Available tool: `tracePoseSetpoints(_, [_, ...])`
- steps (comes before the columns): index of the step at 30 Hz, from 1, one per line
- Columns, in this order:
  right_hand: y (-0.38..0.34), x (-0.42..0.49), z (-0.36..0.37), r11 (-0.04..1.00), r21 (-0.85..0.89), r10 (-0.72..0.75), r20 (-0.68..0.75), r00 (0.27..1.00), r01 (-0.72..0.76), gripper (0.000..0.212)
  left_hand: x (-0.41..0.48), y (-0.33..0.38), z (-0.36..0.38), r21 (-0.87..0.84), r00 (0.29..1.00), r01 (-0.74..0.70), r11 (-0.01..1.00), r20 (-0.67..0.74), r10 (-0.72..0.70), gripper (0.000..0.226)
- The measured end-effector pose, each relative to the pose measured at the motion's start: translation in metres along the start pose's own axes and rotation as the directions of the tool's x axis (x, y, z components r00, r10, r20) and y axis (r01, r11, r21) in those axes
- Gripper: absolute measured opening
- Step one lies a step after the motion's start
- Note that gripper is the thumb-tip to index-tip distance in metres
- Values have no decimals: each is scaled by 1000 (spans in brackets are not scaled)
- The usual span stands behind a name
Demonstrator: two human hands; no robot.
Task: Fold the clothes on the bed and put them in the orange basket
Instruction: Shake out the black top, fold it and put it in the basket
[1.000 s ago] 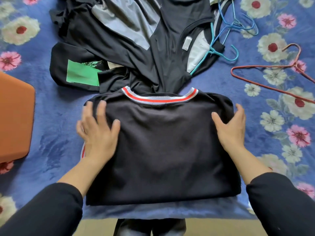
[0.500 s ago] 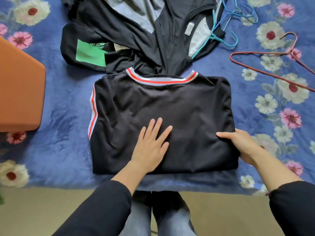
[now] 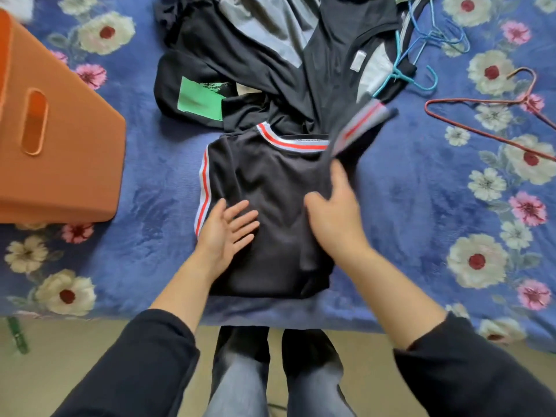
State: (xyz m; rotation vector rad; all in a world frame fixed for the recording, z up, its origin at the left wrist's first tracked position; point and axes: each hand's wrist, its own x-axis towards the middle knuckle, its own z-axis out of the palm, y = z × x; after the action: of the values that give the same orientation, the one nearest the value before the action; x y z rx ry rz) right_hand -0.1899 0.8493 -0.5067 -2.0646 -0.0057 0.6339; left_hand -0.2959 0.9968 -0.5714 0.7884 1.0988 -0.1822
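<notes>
A black shirt (image 3: 270,182) with red-and-grey striped trim lies partly folded near the bed's front edge. My left hand (image 3: 224,233) rests flat on its left half with fingers spread. My right hand (image 3: 334,212) grips the shirt's right side, which is lifted and swung over toward the left; its striped collar end (image 3: 362,124) is raised and blurred. The orange basket (image 3: 69,152) stands on the bed at the left, its handle slot facing me. Behind the shirt lies a heap of unfolded black and grey clothes (image 3: 264,61), one with a green patch.
Blue hangers (image 3: 421,49) and a red wire hanger (image 3: 487,130) lie on the blue flowered bedspread (image 3: 421,206) at the right. Below the bed edge I see the floor, my legs and a green peg (image 3: 18,335).
My right hand has taken the shirt's right edge and carried it up and leftward, halving the shirt's width. My left hand slid left on the shirt. The view shifted right, so more of the basket shows.
</notes>
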Motion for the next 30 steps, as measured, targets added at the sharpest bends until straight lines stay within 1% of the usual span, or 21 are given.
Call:
tracePoseSetpoints(2, [-8, -18, 35, 991, -118, -33, 224, 974, 61, 69, 0, 10, -27, -61, 999, -13, 998, -39, 10, 53])
tracePoseSetpoints(4, [-7, -29, 64, 983, -174, 39, 478, 877, 52, 67, 2, 18, -45, -89, 998, -15, 996, -68, 9, 52])
tracePoseSetpoints(5, [-4, -31, 74, 978, -205, 92, 569, 817, 33, 63, 4, 20, -51, -104, 997, -23, 994, -70, 16, 54])
tracePoseSetpoints(6, [2, -31, 79, 969, -245, 127, 604, 787, 32, 57, 5, 20, -53, -124, 997, -43, 991, -70, 35, 56])
tracePoseSetpoints(7, [8, -28, 82, 963, -270, 141, 576, 806, 25, 48, 6, 20, -54, -143, 996, -63, 988, -71, 53, 55])
tracePoseSetpoints(8, [14, -22, 80, 958, -288, 149, 496, 855, 1, 37, 7, 19, -54, -118, 993, -98, 988, -83, 88, 51])
tracePoseSetpoints(9, [21, -15, 77, 957, -289, 157, 395, 905, -40, 29, 7, 15, -53, -2, 985, -139, 990, -99, 138, 44])
tracePoseSetpoints(10, [27, -9, 73, 954, -290, 161, 290, 943, -74, 25, 7, 13, -53, 204, 971, -178, 963, -125, 206, 42])
tracePoseSetpoints(11, [33, -4, 67, 948, -304, 158, 205, 966, -90, 24, 8, 10, -51, 417, 948, -224, 881, -118, 297, 46])
tracePoseSetpoints(12, [38, 1, 61, 938, -332, 150, 144, 978, -95, 23, 9, 7, -49, 550, 919, -272, 789, -94, 382, 49])
tracePoseSetpoints(13, [44, 5, 56, 926, -364, 144, 103, 984, -97, 23, 10, 5, -48, 604, 888, -307, 736, -97, 450, 43])
tracePoseSetpoints(14, [49, 8, 51, 913, -395, 145, 85, 986, -100, 22, 10, 6, -46, 608, 852, -337, 718, -127, 508, 31])
tracePoseSetpoints(16, [61, 9, 44, 880, -460, 184, 89, 979, -124, 25, 12, 10, -45, 546, 804, -348, 762, -243, 542, 12])
tracePoseSetpoints(17, [67, 7, 43, 855, -499, 218, 103, 971, -139, 29, 14, 12, -45, 512, 796, -323, 796, -308, 522, 13])
tracePoseSetpoints(19, [79, 5, 41, 813, -563, 259, 121, 958, -149, 34, 19, 17, -48, 547, 800, -233, 804, -362, 478, 35])
tracePoseSetpoints(21, [82, 7, 43, 817, -557, 240, 88, 967, -152, 34, 26, 24, -51, 711, 755, -202, 673, -325, 569, 56])
tracePoseSetpoints(23, [77, 14, 46, 854, -496, 188, 12, 982, -157, 37, 34, 37, -46, 848, 662, -264, 459, -186, 726, 63])
tracePoseSetpoints(25, [73, 25, 49, 893, -409, 181, -55, 982, -187, 47, 47, 51, -38, 917, 631, -268, 294, -64, 773, 65])
tracePoseSetpoints(27, [73, 35, 51, 903, -364, 213, -79, 974, -227, 44, 59, 65, -28, 941, 651, -215, 260, -61, 757, 57])
tracePoseSetpoints(29, [79, 44, 50, 891, -397, 220, -50, 974, -221, 24, 69, 80, -21, 948, 634, -194, 252, -74, 769, 33])
tracePoseSetpoints(30, [82, 47, 48, 884, -417, 218, -31, 975, -211, 16, 74, 87, -20, 942, 614, -230, 245, -55, 787, 23])
